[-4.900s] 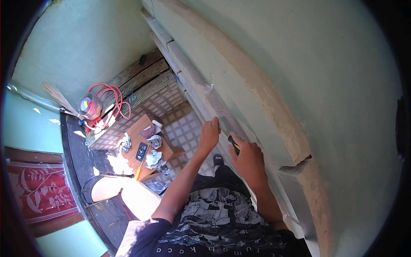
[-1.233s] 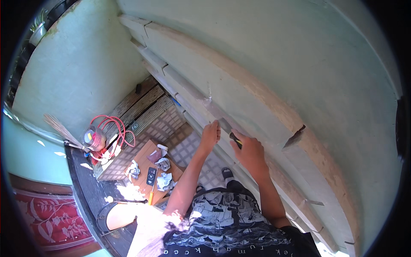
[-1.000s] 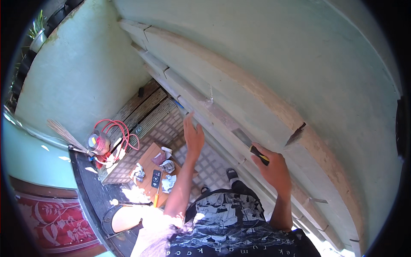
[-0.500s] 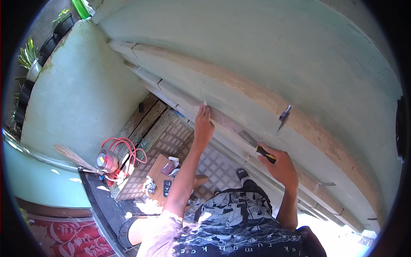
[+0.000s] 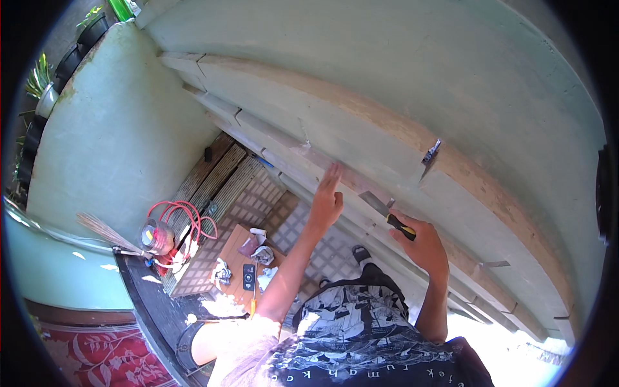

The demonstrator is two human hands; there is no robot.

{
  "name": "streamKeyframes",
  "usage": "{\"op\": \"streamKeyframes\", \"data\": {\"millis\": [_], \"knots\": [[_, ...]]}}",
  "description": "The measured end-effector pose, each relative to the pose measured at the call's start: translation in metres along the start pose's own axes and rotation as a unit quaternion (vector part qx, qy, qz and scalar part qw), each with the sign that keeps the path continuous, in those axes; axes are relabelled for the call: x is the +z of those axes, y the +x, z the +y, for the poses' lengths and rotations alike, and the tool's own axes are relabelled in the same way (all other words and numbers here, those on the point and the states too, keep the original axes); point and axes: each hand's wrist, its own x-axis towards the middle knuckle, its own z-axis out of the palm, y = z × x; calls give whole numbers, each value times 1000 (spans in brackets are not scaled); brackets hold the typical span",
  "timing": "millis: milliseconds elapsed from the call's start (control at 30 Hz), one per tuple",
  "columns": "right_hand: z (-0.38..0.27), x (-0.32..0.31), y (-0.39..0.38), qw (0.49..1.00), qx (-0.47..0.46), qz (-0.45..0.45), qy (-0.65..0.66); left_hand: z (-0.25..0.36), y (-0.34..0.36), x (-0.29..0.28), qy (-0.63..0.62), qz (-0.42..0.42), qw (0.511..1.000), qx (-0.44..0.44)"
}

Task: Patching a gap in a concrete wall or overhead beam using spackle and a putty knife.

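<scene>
My right hand [image 5: 422, 242] grips a putty knife [image 5: 387, 211] with a black and yellow handle; its flat metal blade lies against the pale green stepped moulding [image 5: 361, 155] of the wall. My left hand [image 5: 327, 197] is raised beside it, fingers stretched up and touching the same ledge just left of the blade. Bare brownish patches run along the moulding where paint is gone.
Below me are a tiled floor [image 5: 335, 248], a small brown board [image 5: 242, 264] with rags and small items, a red coiled cable [image 5: 187, 222], a broom [image 5: 106, 232] and a low green wall [image 5: 122, 142]. A paint flake [image 5: 431, 153] sticks out from the moulding.
My view has tilted upward along the wall. The left hand left the spot beside the knife, swung out to the left, then came back up onto the ledge; the right hand kept the knife.
</scene>
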Motion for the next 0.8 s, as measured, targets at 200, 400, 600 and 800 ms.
{"op": "streamKeyframes", "data": {"millis": [200, 400, 600, 800], "knots": [[4, -1, -9, 1000, 8, 6, 11, -5, -2, -3, 125, 127, 983, -41], [7, -1, -16, 1000, 14, 22, -4, -5, -1, 18, 97, 107, 985, -99], [7, -1, -26, 999, 42, 21, -10, 19, 2, 31, 198, 33, 979, -26], [-1, -1, -41, 998, 53, 24, -9, 17, 4, 44, 446, -55, 891, -70]]}}
